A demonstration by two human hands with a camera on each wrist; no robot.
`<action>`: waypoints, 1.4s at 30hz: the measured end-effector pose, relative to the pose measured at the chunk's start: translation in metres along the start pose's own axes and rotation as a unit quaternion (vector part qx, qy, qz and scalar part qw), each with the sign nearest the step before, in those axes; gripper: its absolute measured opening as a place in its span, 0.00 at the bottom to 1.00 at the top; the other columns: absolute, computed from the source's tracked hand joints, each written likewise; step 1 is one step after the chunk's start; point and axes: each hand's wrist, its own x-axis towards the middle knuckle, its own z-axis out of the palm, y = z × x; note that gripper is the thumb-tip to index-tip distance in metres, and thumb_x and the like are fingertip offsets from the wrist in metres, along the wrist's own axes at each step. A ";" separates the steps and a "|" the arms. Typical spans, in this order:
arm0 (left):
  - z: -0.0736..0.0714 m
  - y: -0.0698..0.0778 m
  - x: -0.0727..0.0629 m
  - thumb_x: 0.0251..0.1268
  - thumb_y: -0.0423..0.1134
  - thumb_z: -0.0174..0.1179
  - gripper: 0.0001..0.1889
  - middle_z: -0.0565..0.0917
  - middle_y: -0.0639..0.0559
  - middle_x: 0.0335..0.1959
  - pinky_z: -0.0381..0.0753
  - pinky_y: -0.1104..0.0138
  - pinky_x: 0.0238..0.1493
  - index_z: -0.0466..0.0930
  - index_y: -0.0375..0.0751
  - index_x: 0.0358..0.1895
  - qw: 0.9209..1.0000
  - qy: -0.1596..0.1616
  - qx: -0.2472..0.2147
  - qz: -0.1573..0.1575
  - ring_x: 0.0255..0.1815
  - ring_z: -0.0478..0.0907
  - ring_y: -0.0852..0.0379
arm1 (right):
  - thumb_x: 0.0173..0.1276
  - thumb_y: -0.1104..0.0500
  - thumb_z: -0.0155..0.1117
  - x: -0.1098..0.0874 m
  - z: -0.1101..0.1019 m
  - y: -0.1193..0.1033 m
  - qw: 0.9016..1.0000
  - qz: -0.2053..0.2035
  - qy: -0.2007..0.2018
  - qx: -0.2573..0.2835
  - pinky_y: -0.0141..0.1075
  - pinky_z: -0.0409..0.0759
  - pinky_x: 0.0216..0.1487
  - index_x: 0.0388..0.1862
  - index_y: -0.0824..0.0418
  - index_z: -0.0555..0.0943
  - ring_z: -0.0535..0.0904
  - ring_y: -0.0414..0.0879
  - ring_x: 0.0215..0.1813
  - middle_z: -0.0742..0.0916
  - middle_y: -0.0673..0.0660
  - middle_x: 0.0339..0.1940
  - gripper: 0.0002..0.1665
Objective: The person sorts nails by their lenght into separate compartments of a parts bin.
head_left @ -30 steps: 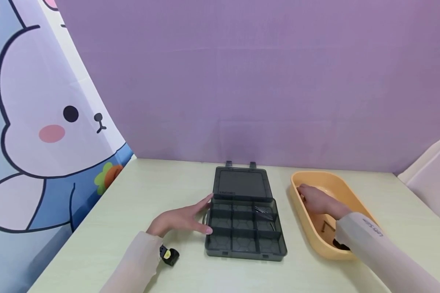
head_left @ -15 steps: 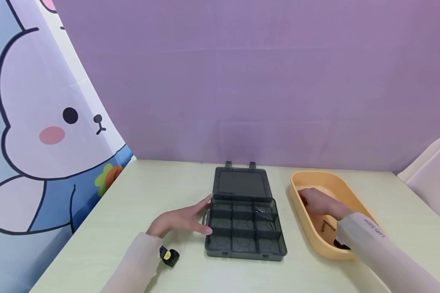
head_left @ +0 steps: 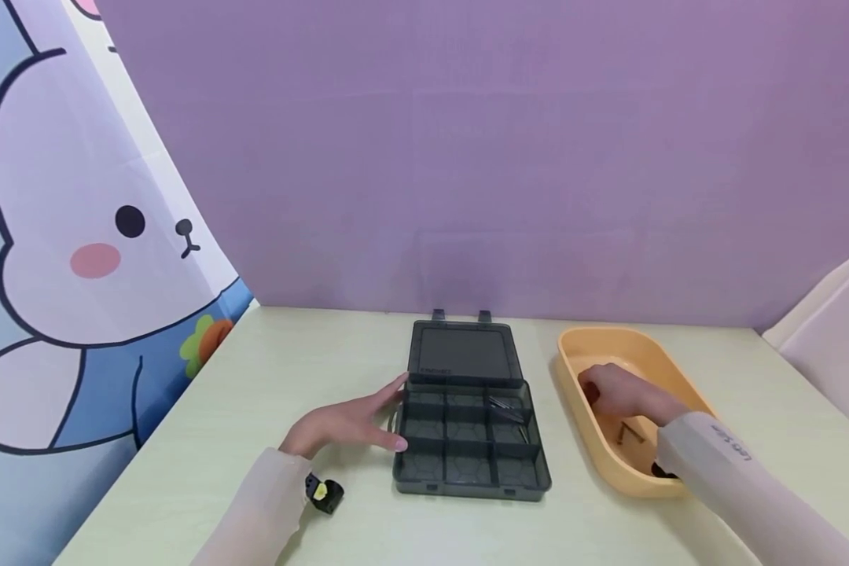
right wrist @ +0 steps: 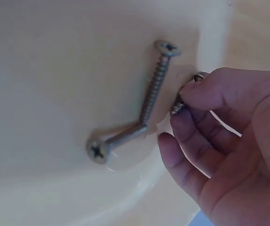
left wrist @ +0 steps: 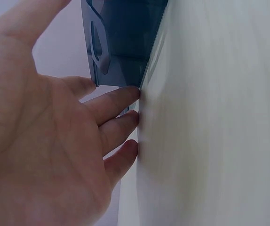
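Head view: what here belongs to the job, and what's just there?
In use, it seems:
screws in the orange tub, one pinched by the right hand
open divided box, left hand at its side

Just around:
purple backdrop
rabbit picture

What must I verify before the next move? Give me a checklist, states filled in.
1. Lid of the compartment box open: ok, folded back.
2. Left hand at the box's left side: ok.
3. Held screw pinched in the right hand: ok.
4. Two loose screws apart from that hand: ok.
5. Right hand out of the tray: not ok, inside it.
6. Held screw matches the metal pieces in the box: cannot tell, too small.
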 end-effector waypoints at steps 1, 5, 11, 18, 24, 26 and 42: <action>0.000 0.000 0.000 0.55 0.56 0.67 0.58 0.45 0.41 0.78 0.46 0.45 0.74 0.29 0.53 0.77 1.000 0.000 0.001 0.001 0.78 0.42 0.44 | 0.51 0.72 0.62 0.000 0.000 0.001 1.000 0.004 -0.001 -0.003 0.29 0.65 0.27 0.22 0.55 0.77 0.67 0.37 0.24 0.76 0.44 0.18 0.11; 0.000 0.000 0.001 0.55 0.56 0.67 0.58 0.45 0.41 0.78 0.46 0.45 0.74 0.29 0.54 0.77 1.000 0.000 0.001 0.000 0.78 0.42 0.45 | 0.50 0.73 0.60 -0.002 -0.002 0.004 1.000 0.003 -0.008 -0.004 0.29 0.66 0.27 0.22 0.55 0.77 0.67 0.37 0.24 0.76 0.44 0.19 0.12; -0.001 -0.003 0.002 0.55 0.57 0.67 0.59 0.44 0.41 0.78 0.47 0.45 0.74 0.28 0.55 0.77 1.000 -0.001 0.000 0.001 0.78 0.42 0.44 | 0.49 0.73 0.60 -0.005 -0.007 0.008 1.000 0.007 -0.015 -0.009 0.30 0.70 0.28 0.23 0.56 0.78 0.69 0.37 0.25 0.78 0.44 0.21 0.12; -0.001 -0.002 0.001 0.55 0.55 0.67 0.58 0.45 0.41 0.78 0.46 0.45 0.74 0.28 0.54 0.77 1.000 0.003 0.005 0.000 0.78 0.42 0.44 | 0.50 0.73 0.60 -0.009 -0.017 0.008 1.000 0.006 -0.010 -0.010 0.31 0.75 0.31 0.27 0.60 0.80 0.74 0.38 0.30 0.82 0.49 0.25 0.10; -0.001 -0.002 0.002 0.55 0.56 0.67 0.59 0.45 0.41 0.78 0.46 0.45 0.74 0.28 0.53 0.77 1.000 0.001 0.003 0.002 0.78 0.42 0.44 | 0.47 0.72 0.61 -0.014 -0.026 0.007 1.000 -0.010 -0.015 0.006 0.30 0.73 0.30 0.27 0.60 0.79 0.72 0.37 0.29 0.81 0.49 0.25 0.10; -0.001 -0.002 0.002 0.54 0.56 0.67 0.59 0.45 0.41 0.78 0.46 0.45 0.74 0.28 0.53 0.77 1.000 0.000 0.002 0.004 0.78 0.42 0.44 | 0.47 0.72 0.61 -0.016 -0.028 0.008 0.999 -0.024 -0.014 0.018 0.30 0.72 0.29 0.27 0.60 0.79 0.71 0.36 0.28 0.81 0.48 0.24 0.10; -0.001 -0.003 0.002 0.55 0.54 0.68 0.59 0.44 0.41 0.78 0.45 0.45 0.74 0.28 0.54 0.77 1.000 0.001 -0.004 -0.001 0.78 0.42 0.44 | 0.51 0.73 0.60 -0.016 -0.047 0.002 0.999 -0.030 -0.017 0.018 0.28 0.70 0.27 0.29 0.60 0.79 0.67 0.32 0.26 0.79 0.45 0.24 0.10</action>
